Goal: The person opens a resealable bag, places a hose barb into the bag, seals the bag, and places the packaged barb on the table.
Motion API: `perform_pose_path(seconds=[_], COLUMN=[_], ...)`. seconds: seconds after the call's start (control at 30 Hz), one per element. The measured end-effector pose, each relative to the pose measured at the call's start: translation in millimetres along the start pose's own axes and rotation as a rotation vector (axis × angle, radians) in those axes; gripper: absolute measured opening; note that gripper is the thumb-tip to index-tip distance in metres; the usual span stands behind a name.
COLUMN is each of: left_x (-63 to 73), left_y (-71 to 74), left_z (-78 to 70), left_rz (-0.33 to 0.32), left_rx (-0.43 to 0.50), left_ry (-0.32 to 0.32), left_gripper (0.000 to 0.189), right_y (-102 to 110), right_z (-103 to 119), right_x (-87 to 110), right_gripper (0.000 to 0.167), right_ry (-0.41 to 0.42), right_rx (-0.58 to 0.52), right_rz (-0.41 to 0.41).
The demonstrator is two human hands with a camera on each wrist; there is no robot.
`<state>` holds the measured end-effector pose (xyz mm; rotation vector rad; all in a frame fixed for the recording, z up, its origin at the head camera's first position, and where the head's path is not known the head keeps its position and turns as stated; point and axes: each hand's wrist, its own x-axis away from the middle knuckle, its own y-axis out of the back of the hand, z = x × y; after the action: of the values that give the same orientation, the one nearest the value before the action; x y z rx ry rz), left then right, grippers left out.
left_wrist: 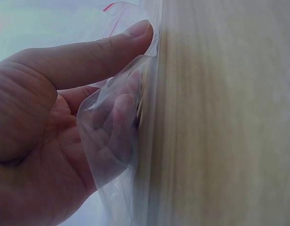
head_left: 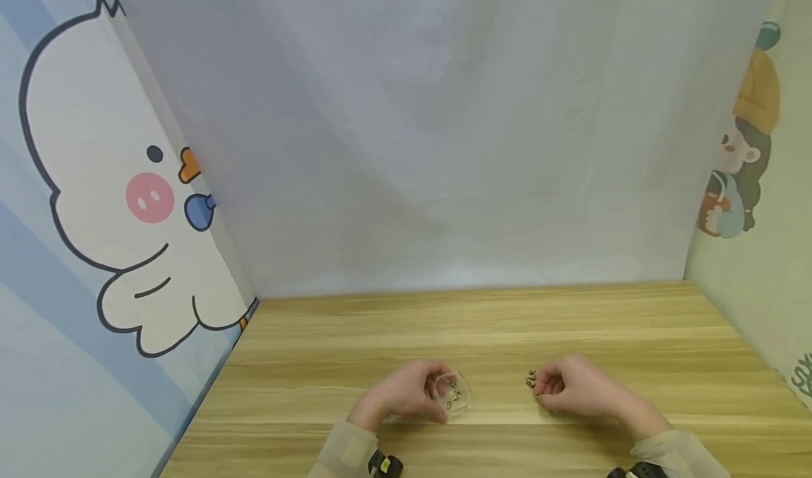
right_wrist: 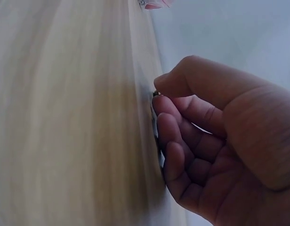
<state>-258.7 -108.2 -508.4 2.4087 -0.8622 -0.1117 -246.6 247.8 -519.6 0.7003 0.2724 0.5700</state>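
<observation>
My left hand (head_left: 411, 391) grips a clear plastic zip bag (left_wrist: 107, 136) at its mouth, the thumb on one side and curled fingers on the other. A red line runs along the bag's top edge in the left wrist view. Several small metal pieces (head_left: 453, 395) lie inside the bag. To the right, my right hand (head_left: 576, 390) is low at the tabletop beside a small pile of similar metal pieces (head_left: 531, 378). Between its thumb and index finger it pinches one tiny metal piece (right_wrist: 157, 93), whose exact shape is too small to tell.
Both hands work over a wood-grain table (head_left: 355, 330). A pale grey curtain (head_left: 406, 146) hangs behind its back edge. Printed panels stand at either side, with a white cartoon bird (head_left: 89, 132) on the left and a cartoon figure (head_left: 736, 161) on the right.
</observation>
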Motion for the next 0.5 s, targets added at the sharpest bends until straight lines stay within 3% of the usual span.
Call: perform_pose_path(seconds=[0.5], left_x=[0.7], left_y=[-0.4], left_z=[0.7], left_rz=[0.0], left_rx=[0.004], left_ry=[0.027], left_gripper=[0.055], right_y=[-5.0], right_z=[12.2], right_x=[-4.6], right_gripper=[0.01], right_ry=[0.024], right_rx=[0.01], right_rz=[0.014])
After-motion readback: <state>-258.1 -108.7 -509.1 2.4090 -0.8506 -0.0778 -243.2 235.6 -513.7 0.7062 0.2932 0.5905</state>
